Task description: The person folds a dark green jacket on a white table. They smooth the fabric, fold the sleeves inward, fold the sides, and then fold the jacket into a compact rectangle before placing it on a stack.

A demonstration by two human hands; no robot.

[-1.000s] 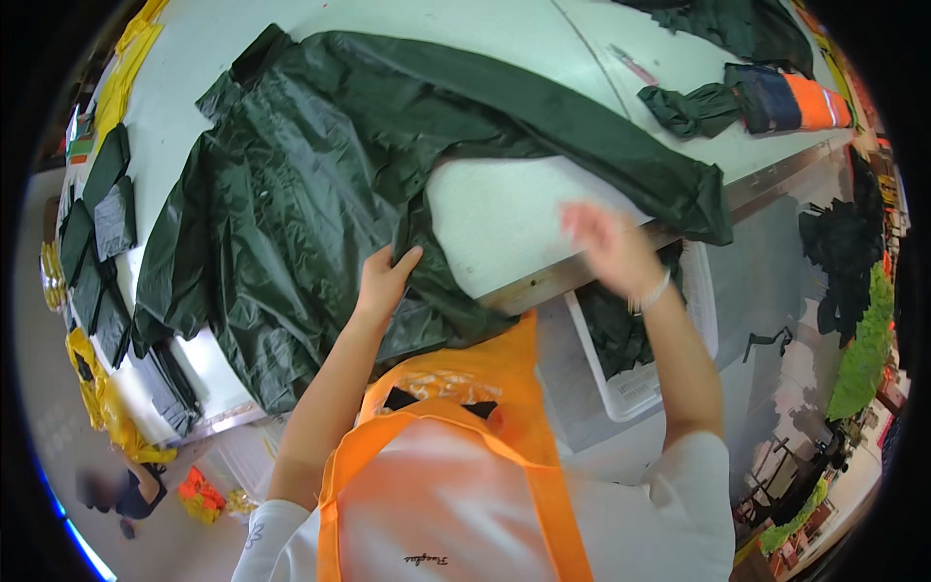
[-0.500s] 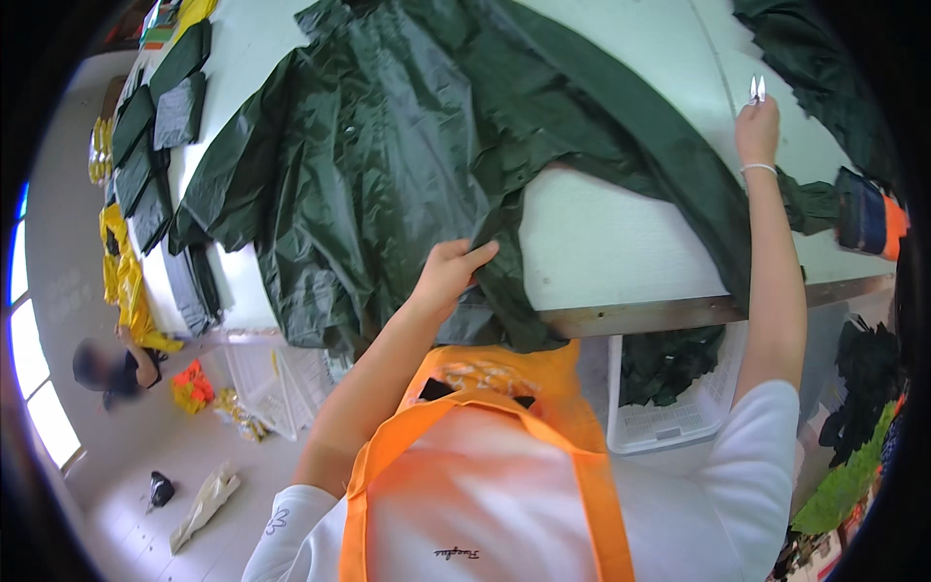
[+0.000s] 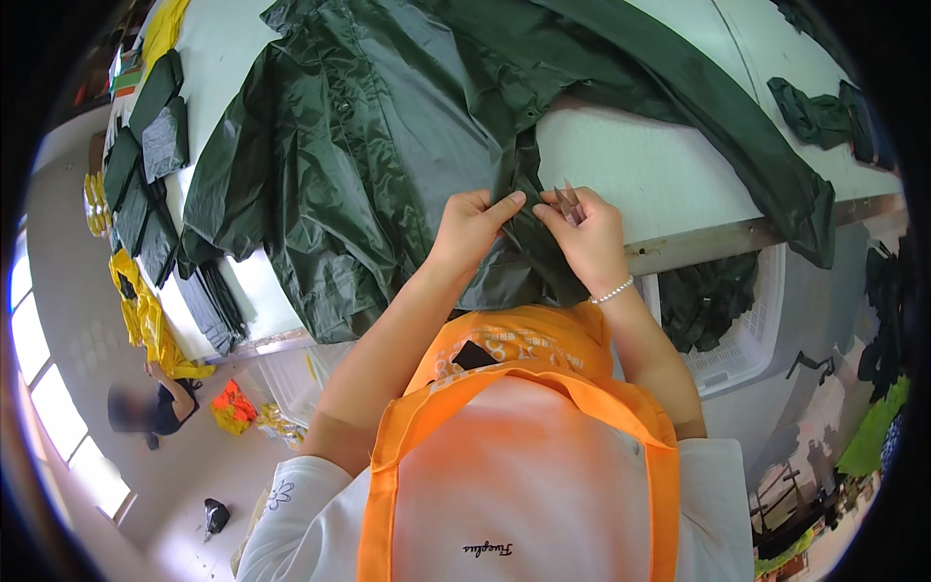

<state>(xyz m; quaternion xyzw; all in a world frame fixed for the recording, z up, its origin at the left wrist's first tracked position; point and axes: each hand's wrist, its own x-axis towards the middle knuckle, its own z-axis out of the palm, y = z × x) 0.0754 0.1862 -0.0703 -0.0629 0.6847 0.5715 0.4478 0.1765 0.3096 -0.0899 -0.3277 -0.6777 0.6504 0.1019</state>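
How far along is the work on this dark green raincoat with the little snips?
Done: folded dark green pieces lie stacked at the table's far left. In hand: the dark green raincoat lies spread open; the left hand pinches its front edge near the hem while the right hand holds small snips against it. Left: this coat is unfolded, and more green pieces sit in the white basket.

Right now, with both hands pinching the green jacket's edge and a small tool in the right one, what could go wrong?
1. The small snips in the right hand point at the left hand; a slip might nick a finger or the dark green jacket.
2. The sleeve hangs over the table edge and may drag the jacket.
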